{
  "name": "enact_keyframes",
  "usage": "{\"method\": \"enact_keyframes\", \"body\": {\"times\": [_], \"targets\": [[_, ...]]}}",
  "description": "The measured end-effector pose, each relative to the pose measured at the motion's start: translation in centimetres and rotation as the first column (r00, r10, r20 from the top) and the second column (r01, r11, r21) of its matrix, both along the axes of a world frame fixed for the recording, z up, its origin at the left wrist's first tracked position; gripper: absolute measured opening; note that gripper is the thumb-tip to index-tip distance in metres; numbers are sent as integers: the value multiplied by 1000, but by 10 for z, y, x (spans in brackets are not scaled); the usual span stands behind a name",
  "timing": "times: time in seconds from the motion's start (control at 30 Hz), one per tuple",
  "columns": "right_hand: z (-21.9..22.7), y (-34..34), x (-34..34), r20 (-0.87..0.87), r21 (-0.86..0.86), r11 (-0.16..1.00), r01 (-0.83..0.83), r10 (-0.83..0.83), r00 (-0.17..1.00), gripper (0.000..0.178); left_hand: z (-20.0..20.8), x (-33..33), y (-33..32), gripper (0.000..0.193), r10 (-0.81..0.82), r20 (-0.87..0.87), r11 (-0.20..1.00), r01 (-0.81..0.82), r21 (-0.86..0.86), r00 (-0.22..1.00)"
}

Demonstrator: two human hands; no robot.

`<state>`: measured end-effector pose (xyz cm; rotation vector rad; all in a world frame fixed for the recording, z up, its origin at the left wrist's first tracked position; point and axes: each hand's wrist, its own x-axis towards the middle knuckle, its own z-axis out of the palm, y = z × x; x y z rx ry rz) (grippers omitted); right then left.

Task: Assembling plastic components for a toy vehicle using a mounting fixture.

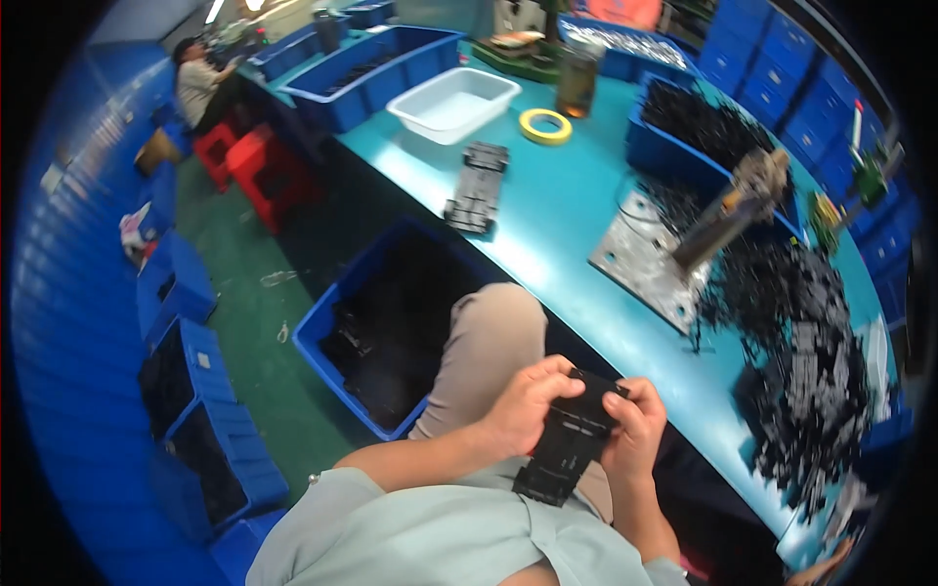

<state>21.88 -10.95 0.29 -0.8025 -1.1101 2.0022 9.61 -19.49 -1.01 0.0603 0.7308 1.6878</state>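
Over my lap I hold a flat black plastic chassis part with slots and ridges across it. My left hand grips its upper left edge, the thumb lying on top. On the opposite edge my right hand is closed, its thumb pressing near the upper right corner. The fingers beneath the part are hidden. A similar dark chassis piece lies by itself on the teal table, beyond my knee.
A metal press fixture stands on the table, beside heaps of black plastic parts. Behind are a blue bin, a white tray, yellow tape and a jar. A blue crate sits left of my knee; a person sits far left.
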Motion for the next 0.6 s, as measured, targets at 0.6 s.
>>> {"method": "enact_keyframes", "body": {"times": [0.6], "targets": [[2, -8, -3, -14, 14, 1000, -2, 2, 1000, 15, 0, -1, 0, 6, -18, -74, 1000, 17, -13, 997]]}}
